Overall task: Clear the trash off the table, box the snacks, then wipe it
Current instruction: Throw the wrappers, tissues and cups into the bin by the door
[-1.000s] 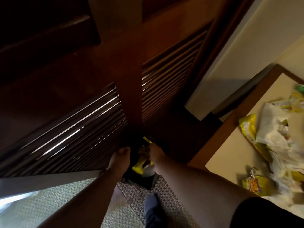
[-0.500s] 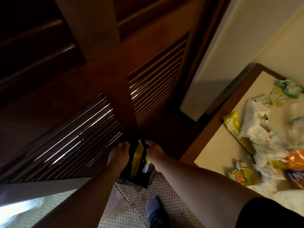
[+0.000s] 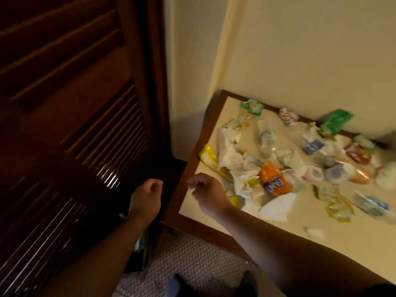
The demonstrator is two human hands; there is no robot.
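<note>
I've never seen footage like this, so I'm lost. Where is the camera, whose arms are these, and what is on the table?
No machine here: a person wears one wide-angle camera on the head, looking forward and down, so both bare arms are their own. The left hand is in front of a dark louvred door; the right hand hangs over the near corner of the table. Both are curled; nothing shows in the right, and the left is too dark to judge. On the table lies litter: an orange soda bottle, clear plastic bottles, crumpled white tissues, a yellow wrapper and a green packet by the wall. The picture is blurred, so smaller bits are unclear.
</note>
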